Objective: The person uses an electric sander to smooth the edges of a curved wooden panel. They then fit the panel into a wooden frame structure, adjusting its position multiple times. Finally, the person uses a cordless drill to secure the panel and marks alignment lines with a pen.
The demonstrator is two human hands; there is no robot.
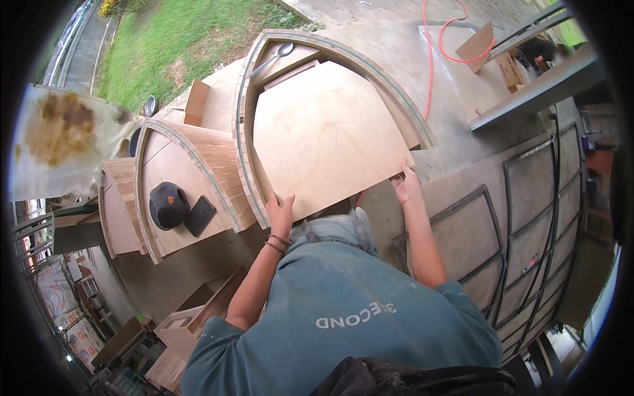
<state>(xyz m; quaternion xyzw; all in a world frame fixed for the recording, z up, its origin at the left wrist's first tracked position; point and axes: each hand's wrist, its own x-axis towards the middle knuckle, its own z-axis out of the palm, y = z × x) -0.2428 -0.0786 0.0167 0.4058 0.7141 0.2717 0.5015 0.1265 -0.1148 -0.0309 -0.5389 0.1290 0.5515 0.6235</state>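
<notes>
A large pale plywood panel (327, 135) with a curved far edge lies inside an arched wooden frame (370, 63) built of small blocks. My left hand (281, 212) grips the panel's near left corner. The near right corner is held by my right hand (406, 185). Both forearms reach out from my teal shirt at the bottom of the picture.
A second arched frame (191, 165) to the left carries a black cap (168, 204) and a dark flat pad (199, 216). An orange cable (429, 59) runs over the concrete floor. Metal grid frames (522, 224) lie to the right. Grass (178, 39) is beyond.
</notes>
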